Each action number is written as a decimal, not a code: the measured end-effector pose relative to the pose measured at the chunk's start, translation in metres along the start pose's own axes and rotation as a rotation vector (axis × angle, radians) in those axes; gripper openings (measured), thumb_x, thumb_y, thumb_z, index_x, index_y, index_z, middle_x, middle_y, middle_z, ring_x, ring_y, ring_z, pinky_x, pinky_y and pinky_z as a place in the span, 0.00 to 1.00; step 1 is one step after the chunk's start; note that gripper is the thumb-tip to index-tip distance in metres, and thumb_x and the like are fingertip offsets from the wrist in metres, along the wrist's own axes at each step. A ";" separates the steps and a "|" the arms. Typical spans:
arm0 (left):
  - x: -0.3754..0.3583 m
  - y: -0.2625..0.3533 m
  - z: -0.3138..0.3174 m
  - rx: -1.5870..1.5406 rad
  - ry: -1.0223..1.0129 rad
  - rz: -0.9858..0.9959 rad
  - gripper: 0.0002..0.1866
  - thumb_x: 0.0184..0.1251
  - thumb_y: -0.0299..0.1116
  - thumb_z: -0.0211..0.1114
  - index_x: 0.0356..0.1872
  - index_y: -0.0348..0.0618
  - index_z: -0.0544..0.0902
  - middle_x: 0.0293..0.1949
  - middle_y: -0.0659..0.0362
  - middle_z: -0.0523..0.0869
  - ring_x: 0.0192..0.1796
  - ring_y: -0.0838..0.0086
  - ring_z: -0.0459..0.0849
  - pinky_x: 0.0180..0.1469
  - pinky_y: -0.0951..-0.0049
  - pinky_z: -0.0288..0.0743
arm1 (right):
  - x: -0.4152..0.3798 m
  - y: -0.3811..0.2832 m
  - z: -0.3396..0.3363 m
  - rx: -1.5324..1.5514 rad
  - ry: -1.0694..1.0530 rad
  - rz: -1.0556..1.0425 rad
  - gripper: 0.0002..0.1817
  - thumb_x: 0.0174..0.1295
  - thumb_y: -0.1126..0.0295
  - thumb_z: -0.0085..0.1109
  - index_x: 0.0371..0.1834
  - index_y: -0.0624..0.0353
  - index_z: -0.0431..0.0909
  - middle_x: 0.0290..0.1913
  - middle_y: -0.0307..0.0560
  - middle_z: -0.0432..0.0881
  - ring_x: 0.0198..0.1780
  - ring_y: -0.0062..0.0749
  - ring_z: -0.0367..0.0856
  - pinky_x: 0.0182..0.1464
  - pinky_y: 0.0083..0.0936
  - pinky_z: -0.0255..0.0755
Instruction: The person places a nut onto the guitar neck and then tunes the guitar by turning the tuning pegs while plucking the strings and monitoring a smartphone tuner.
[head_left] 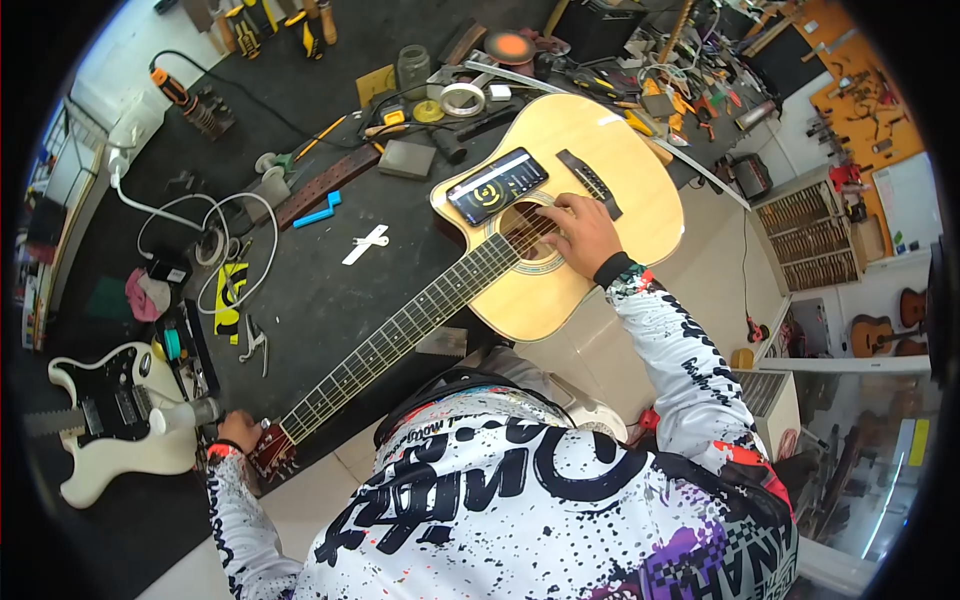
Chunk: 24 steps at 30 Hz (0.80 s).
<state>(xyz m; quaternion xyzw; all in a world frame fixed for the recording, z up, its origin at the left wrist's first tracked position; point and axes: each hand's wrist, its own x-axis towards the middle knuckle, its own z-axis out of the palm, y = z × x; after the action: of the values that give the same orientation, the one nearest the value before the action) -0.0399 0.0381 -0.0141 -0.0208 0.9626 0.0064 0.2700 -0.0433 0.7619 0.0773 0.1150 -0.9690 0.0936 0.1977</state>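
An acoustic guitar (620,160) with a pale top lies across the dark workbench's edge, its neck pointing to the lower left. On its body, beside the soundhole, rests a phone (497,186) with a lit screen. My right hand (583,235) is over the strings at the soundhole, thumb and fingers apart, holding nothing. At the other end my left hand (240,430) is at the headstock (272,455), against its upper left side. Its fingers are small and partly hidden, so their grip on a tuning peg cannot be made out.
A white electric guitar (150,455) lies at the lower left, with a clear jar (185,415) near my left hand. A blue tool (318,210), white pieces (365,243), a metal block (406,159) and a tape roll (462,99) lie on the bench (330,290).
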 end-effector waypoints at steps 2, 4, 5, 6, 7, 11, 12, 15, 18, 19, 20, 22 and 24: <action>-0.008 -0.003 -0.007 -0.116 -0.043 0.045 0.16 0.60 0.42 0.69 0.38 0.37 0.86 0.39 0.44 0.87 0.47 0.50 0.86 0.51 0.60 0.78 | 0.000 0.002 0.000 -0.017 0.011 -0.002 0.24 0.51 0.61 0.73 0.54 0.46 0.82 0.51 0.41 0.78 0.54 0.40 0.76 0.58 0.37 0.67; -0.011 -0.019 -0.005 -0.379 -0.149 0.144 0.15 0.67 0.39 0.66 0.45 0.37 0.86 0.40 0.51 0.88 0.44 0.62 0.86 0.52 0.66 0.78 | -0.001 0.003 0.001 -0.014 -0.003 -0.020 0.24 0.51 0.61 0.72 0.54 0.45 0.82 0.51 0.41 0.78 0.53 0.39 0.76 0.58 0.36 0.66; -0.015 -0.023 -0.001 -0.371 -0.149 0.153 0.15 0.67 0.39 0.66 0.45 0.37 0.86 0.40 0.51 0.88 0.44 0.62 0.86 0.52 0.66 0.78 | 0.000 0.002 0.000 -0.011 0.008 -0.023 0.23 0.51 0.60 0.72 0.52 0.46 0.82 0.51 0.41 0.78 0.53 0.39 0.76 0.58 0.36 0.66; -0.020 -0.026 0.002 -0.634 -0.233 0.184 0.14 0.70 0.37 0.64 0.47 0.37 0.85 0.41 0.55 0.88 0.44 0.68 0.85 0.52 0.69 0.77 | -0.001 0.003 0.000 -0.014 0.013 -0.014 0.23 0.51 0.60 0.72 0.52 0.46 0.82 0.51 0.41 0.78 0.53 0.39 0.76 0.58 0.36 0.66; -0.022 -0.030 0.004 -0.896 -0.318 0.211 0.13 0.74 0.35 0.62 0.50 0.37 0.84 0.41 0.59 0.88 0.43 0.75 0.83 0.52 0.72 0.76 | -0.002 0.004 0.001 -0.002 0.004 -0.010 0.22 0.51 0.60 0.72 0.52 0.47 0.82 0.50 0.41 0.78 0.53 0.39 0.76 0.58 0.36 0.66; -0.021 -0.035 0.014 -0.988 -0.308 0.232 0.12 0.74 0.35 0.62 0.49 0.37 0.83 0.40 0.63 0.87 0.43 0.80 0.81 0.51 0.75 0.75 | -0.001 0.003 -0.001 -0.002 0.008 -0.012 0.21 0.51 0.59 0.72 0.49 0.47 0.82 0.49 0.42 0.78 0.53 0.39 0.76 0.58 0.36 0.66; -0.017 -0.041 0.019 -0.987 -0.306 0.233 0.12 0.74 0.35 0.62 0.49 0.37 0.83 0.40 0.63 0.87 0.43 0.80 0.81 0.51 0.75 0.75 | -0.002 0.003 0.000 -0.003 0.011 -0.012 0.21 0.51 0.59 0.72 0.49 0.47 0.82 0.49 0.42 0.78 0.53 0.39 0.76 0.58 0.36 0.66; -0.004 -0.048 0.032 -0.821 -0.203 0.223 0.11 0.70 0.36 0.65 0.38 0.38 0.84 0.30 0.66 0.84 0.34 0.82 0.77 0.41 0.76 0.73 | -0.003 0.004 0.000 0.037 -0.033 0.020 0.21 0.53 0.62 0.71 0.51 0.47 0.82 0.52 0.43 0.77 0.55 0.43 0.75 0.59 0.38 0.65; 0.001 -0.050 0.033 -0.724 -0.197 0.203 0.12 0.70 0.38 0.65 0.34 0.38 0.82 0.26 0.66 0.82 0.31 0.82 0.76 0.37 0.75 0.71 | -0.003 0.003 -0.002 0.003 -0.005 -0.003 0.21 0.51 0.59 0.72 0.50 0.47 0.82 0.49 0.42 0.78 0.53 0.39 0.76 0.57 0.36 0.65; 0.001 -0.050 0.035 -0.724 -0.198 0.202 0.12 0.70 0.38 0.65 0.34 0.38 0.82 0.26 0.66 0.82 0.31 0.82 0.76 0.37 0.75 0.71 | -0.003 0.003 -0.001 0.004 -0.005 0.000 0.22 0.51 0.59 0.72 0.51 0.46 0.82 0.50 0.42 0.78 0.53 0.39 0.76 0.58 0.36 0.65; 0.001 -0.049 0.036 -0.710 -0.172 0.207 0.12 0.70 0.38 0.66 0.33 0.38 0.82 0.25 0.66 0.81 0.30 0.82 0.75 0.36 0.75 0.71 | -0.002 0.003 0.000 0.005 -0.004 0.000 0.22 0.51 0.59 0.72 0.51 0.46 0.82 0.50 0.42 0.78 0.53 0.39 0.76 0.58 0.36 0.65; 0.000 -0.050 0.036 -0.694 -0.146 0.208 0.13 0.70 0.39 0.66 0.32 0.38 0.82 0.24 0.66 0.80 0.30 0.81 0.74 0.35 0.74 0.70 | -0.001 0.002 0.000 0.009 0.007 0.003 0.23 0.51 0.59 0.72 0.52 0.46 0.82 0.50 0.42 0.78 0.53 0.39 0.76 0.58 0.36 0.65; -0.007 -0.039 0.026 -0.718 -0.152 0.185 0.14 0.69 0.39 0.66 0.31 0.37 0.82 0.26 0.65 0.81 0.30 0.80 0.75 0.36 0.73 0.70 | -0.001 0.003 -0.001 0.012 0.015 0.004 0.23 0.51 0.60 0.72 0.53 0.45 0.82 0.50 0.42 0.78 0.53 0.39 0.76 0.58 0.36 0.65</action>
<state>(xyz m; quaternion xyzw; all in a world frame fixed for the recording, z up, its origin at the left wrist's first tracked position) -0.0185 -0.0001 -0.0327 -0.0267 0.8741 0.3692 0.3147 -0.0426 0.7647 0.0771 0.1133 -0.9671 0.1005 0.2042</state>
